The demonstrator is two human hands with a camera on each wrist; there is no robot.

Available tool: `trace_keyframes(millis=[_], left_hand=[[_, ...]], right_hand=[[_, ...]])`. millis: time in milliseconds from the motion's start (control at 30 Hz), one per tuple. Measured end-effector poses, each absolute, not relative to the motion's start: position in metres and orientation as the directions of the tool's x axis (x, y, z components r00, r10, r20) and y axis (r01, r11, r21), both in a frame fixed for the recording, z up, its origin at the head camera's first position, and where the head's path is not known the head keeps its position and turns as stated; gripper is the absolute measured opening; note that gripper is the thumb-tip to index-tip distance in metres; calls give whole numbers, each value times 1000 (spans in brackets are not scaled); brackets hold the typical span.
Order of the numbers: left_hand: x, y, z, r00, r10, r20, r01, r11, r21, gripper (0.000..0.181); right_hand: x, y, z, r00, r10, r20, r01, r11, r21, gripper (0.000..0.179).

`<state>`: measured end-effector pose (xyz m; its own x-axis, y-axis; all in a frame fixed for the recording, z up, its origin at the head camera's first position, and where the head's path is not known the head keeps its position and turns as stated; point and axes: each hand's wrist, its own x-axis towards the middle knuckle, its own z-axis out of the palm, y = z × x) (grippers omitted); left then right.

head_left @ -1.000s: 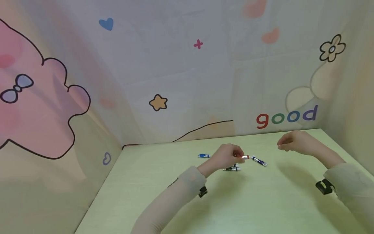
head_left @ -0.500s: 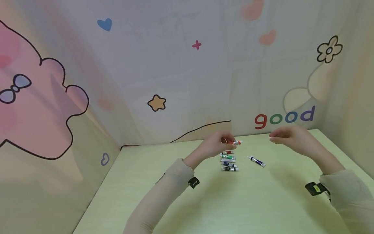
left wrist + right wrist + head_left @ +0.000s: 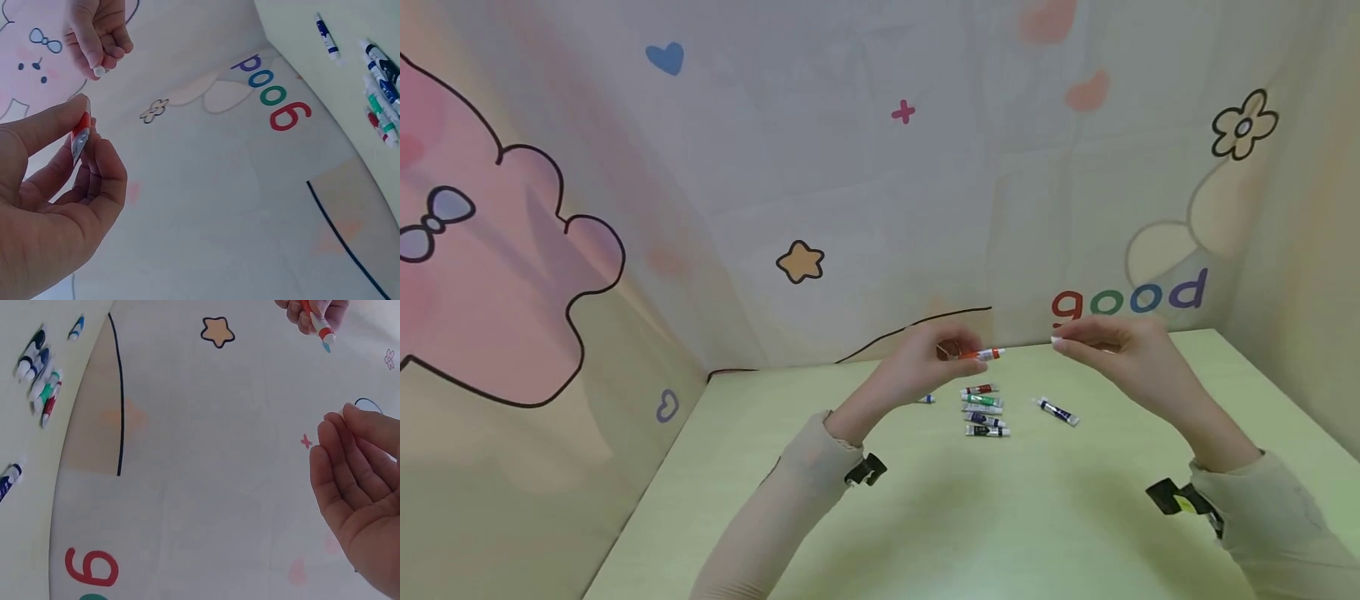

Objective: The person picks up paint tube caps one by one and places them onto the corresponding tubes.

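Observation:
My left hand (image 3: 917,362) pinches an orange-red paint tube (image 3: 983,355) between thumb and fingers, raised above the table. The right wrist view shows the tube (image 3: 319,322) with its nozzle end uncovered and a light-blue tip. Across a short gap, my right hand (image 3: 1127,354) holds a small white cap (image 3: 100,72) at its thumb and fingertips. Below the hands, several paint tubes lie in a stacked row: red (image 3: 979,389), green (image 3: 982,401), and dark-labelled ones such as the black tube (image 3: 988,431) nearest me.
A dark-blue tube (image 3: 1058,412) lies apart to the right of the row. Partly behind my left wrist is a blue tube (image 3: 927,399). The pale green table (image 3: 1000,517) meets a printed cloth backdrop (image 3: 865,183) at its far edge, with cloth at both sides.
My left hand has lifted the orange-red tube up and to the left, uncovering the row of tubes. My right hand has moved left toward it, and the white cap now shows at its fingertips.

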<state>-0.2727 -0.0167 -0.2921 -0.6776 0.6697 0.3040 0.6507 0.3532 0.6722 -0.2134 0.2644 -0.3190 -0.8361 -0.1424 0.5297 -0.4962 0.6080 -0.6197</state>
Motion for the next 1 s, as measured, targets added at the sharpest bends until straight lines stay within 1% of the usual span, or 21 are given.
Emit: trace_keyframes(millis=[167,367,533,700,833,1000], left_hand=[[-257,-28,-287,-690,656,306,650,376,660,15],[-244,-37,-283,-695,649,308,644,372,669,11],[-236,-40,-282,-662,675,327,676,347,650,11],[-231,-40,-280,-658,674,336,684,346,643,11],[-229,-39,-279,-647,681,344,684,318,657,11],[-227,-38,-277,-627,692,357,694,289,660,12]], right_hand=[[-200,245,-319,-811,-143,567,-532,581,-616,19],[-191,227,-320,-775,-151,613,-572,578,-581,18],[-186,215,-322,-751,-180,635,-608,563,-560,19],[-183,210,-323,-731,-209,650,-639,545,-544,20],[-181,209,-322,-730,-220,647,-646,531,-548,21],[-181,207,-322,-695,-236,679,-689,487,-536,24]])
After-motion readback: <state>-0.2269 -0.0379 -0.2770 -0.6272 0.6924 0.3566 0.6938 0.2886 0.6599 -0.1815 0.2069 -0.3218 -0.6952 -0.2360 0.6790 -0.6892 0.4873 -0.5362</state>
